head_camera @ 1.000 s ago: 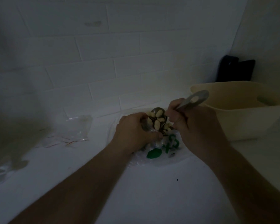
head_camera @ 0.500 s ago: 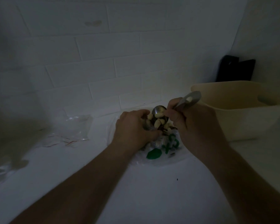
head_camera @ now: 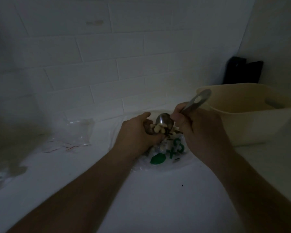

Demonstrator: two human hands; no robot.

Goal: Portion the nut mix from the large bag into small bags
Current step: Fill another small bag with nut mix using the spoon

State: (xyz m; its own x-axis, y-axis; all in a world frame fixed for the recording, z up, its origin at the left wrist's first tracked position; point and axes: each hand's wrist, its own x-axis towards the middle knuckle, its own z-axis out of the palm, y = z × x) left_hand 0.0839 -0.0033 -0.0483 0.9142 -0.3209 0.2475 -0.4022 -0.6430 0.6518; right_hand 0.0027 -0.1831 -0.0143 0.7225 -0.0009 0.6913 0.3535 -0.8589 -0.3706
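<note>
I am watching my right hand (head_camera: 203, 132) gripping a metal spoon (head_camera: 165, 122) by its handle, fingers curled tight around it, the bowl tipping down with pale nuts (head_camera: 157, 128) at its lower edge. My left hand (head_camera: 138, 132) is curling around the mouth of a small clear bag, though the dim light is hiding the bag itself. Beneath both hands the large bag (head_camera: 166, 152) is lying on the white counter (head_camera: 141, 199), showing green printing too crumpled for me to read. Spare small bags (head_camera: 74, 137) are lying to the left, a cream tub (head_camera: 252, 118) standing to the right.
</note>
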